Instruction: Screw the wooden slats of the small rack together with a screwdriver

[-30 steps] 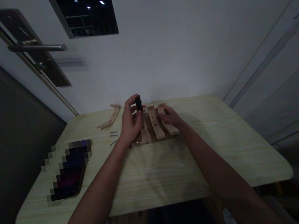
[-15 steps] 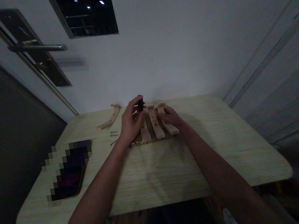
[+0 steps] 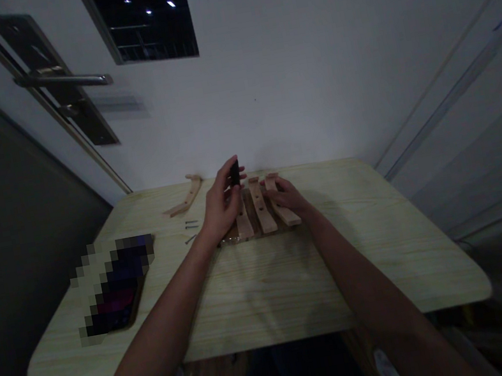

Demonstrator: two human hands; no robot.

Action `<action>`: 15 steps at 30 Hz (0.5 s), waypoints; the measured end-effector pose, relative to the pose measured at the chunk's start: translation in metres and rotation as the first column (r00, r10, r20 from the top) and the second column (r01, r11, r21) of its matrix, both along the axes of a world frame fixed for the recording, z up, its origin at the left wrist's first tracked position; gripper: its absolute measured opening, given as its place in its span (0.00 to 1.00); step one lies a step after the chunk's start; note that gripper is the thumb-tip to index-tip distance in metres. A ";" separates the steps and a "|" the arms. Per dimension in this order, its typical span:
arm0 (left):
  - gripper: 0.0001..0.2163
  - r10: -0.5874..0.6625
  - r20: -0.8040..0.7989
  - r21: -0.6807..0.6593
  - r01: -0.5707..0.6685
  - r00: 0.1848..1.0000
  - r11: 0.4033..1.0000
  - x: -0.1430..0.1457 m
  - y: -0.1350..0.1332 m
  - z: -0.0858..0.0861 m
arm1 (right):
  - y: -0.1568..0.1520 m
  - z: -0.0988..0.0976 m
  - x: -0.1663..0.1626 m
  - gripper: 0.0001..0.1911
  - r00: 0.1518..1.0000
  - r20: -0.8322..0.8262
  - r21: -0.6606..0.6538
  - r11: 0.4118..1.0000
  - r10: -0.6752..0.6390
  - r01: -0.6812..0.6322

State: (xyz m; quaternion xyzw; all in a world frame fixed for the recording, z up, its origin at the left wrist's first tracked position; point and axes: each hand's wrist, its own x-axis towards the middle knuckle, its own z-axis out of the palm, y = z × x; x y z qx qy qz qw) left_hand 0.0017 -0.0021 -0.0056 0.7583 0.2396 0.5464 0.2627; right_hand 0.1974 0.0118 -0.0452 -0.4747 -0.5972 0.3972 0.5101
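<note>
At the far left, a door lever handle (image 3: 64,82) sticks out from its dark plate, high above the pale wooden table (image 3: 270,295). On the table's left part lies a flat dark object (image 3: 115,286), blurred out, so what it is cannot be told. Further right, near the far edge, a curved wooden piece (image 3: 185,198) lies by itself. Just in front of it, a few small screws (image 3: 191,225) sit loose on the tabletop, well apart from the dark object and just beside the left wrist.

The left hand (image 3: 219,208) is closed around a short black tool (image 3: 234,173), pinched between thumb and fingers and held upright over the far end of the leftmost slat. The light is too dim to tell what kind of tool it is or whether its tip touches the wood.

3 wooden slats (image 3: 261,211) lie side by side near the table's far middle, their long sides running away from the person, on a lower piece that barely shows beneath them.

The right hand (image 3: 288,198) lies palm down on the rightmost slat with its fingers spread loosely over the wood, pressing rather than gripping. Both forearms reach in from the near edge.
</note>
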 end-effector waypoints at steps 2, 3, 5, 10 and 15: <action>0.23 0.022 0.007 -0.001 -0.022 1.000 1.000 0.000 0.000 0.001 | 0.000 0.000 0.000 0.19 1.000 -0.011 0.004 1.000 0.009 -0.009; 0.23 0.045 0.010 0.000 -0.045 0.999 0.999 0.000 0.000 0.001 | 0.000 -0.001 0.000 0.20 1.000 -0.022 0.008 1.000 0.012 -0.011; 0.23 0.095 0.011 0.004 -0.095 0.995 0.995 0.000 0.000 0.001 | 0.000 -0.001 -0.001 0.20 0.999 -0.041 0.008 1.000 0.008 -0.008; 0.22 0.137 0.041 0.007 -0.137 0.990 0.991 0.001 0.000 0.001 | -0.002 -0.001 0.000 0.19 1.000 -0.018 0.006 1.000 -0.005 0.005; 0.23 0.131 0.022 0.011 -0.131 0.991 0.991 0.000 0.000 0.002 | 0.000 -0.002 0.002 0.22 1.000 0.024 0.032 0.999 0.015 -0.016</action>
